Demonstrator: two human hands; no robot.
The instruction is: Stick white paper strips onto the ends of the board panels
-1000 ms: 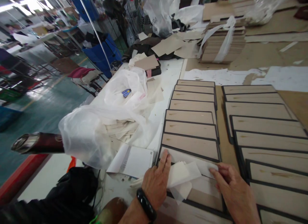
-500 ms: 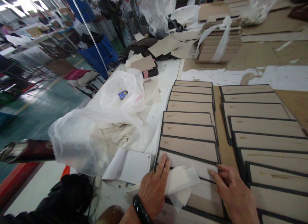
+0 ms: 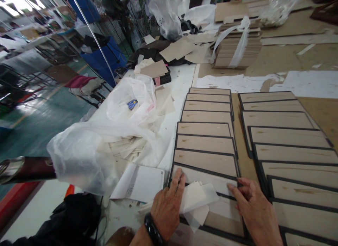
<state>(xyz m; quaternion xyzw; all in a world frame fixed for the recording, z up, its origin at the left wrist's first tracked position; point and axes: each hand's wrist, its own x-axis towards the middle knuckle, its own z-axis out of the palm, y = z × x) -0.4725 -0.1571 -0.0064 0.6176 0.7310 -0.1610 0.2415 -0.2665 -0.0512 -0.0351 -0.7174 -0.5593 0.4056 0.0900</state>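
Observation:
My left hand (image 3: pixel 167 207), with a black band at the wrist, presses its extended fingertips on the left end of a pale strip (image 3: pixel 203 179) lying on a dark-edged panel. Several loose cream paper pieces (image 3: pixel 196 200) stick out beside it, seemingly under or against the hand. At the strip's right end, my right hand (image 3: pixel 250 203) has thumb and forefinger close together at the panel's dark edge. Overlapping beige panels (image 3: pixel 206 143) with dark borders run up the table in a column, and a second column (image 3: pixel 293 154) lies to the right.
Left of the panels are a white printed sheet (image 3: pixel 146 182), a clear plastic bag (image 3: pixel 84 154) with paper pieces, and another bag (image 3: pixel 118 101) near a blue patterned item (image 3: pixel 132 104). A tied cardboard stack (image 3: pixel 235 45) stands farther back. A dark cylinder (image 3: pixel 29 169) is at far left.
The whole view has shifted slightly, so most things appear a little farther left. Both hands keep nearly the same place on the strip and panel.

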